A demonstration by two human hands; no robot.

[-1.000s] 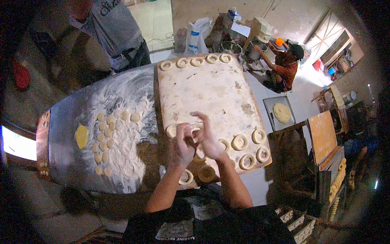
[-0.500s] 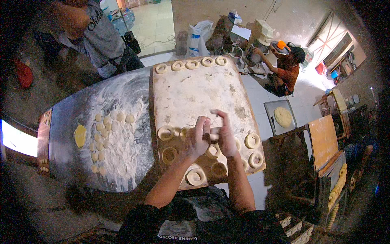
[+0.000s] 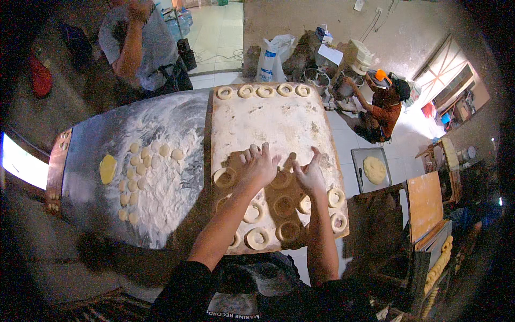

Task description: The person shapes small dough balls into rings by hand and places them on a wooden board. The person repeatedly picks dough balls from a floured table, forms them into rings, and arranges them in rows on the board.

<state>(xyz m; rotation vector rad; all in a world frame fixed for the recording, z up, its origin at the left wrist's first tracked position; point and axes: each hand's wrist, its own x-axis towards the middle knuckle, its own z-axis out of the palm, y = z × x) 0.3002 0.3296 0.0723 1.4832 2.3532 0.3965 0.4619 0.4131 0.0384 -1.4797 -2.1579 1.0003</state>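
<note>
A floured wooden board (image 3: 263,121) lies before me, with several dough rings on it. My left hand (image 3: 261,165) hovers over the board's middle, fingers spread and nothing in it. To its right is my right hand (image 3: 311,174), also empty, thumb and forefinger apart. Between the two hands a shaded dough ring (image 3: 280,178) lies on the board. Another dough ring (image 3: 223,177) is left of my left hand, and one more dough ring (image 3: 336,198) sits by the right edge. My forearms partly cover some of the nearer rings.
Left of the board, a dark table (image 3: 88,155) carries loose flour (image 3: 161,198), small dough balls (image 3: 133,173) and a yellow flattened piece (image 3: 108,169). One person (image 3: 145,48) stands beyond it; another person (image 3: 383,107) crouches far right. A dough tray (image 3: 354,166) and leaning boards (image 3: 425,206) are at right.
My hands were close together over the board; now they are farther apart, with the fingers spread. The view has shifted slightly, and the standing person's arm has changed position.
</note>
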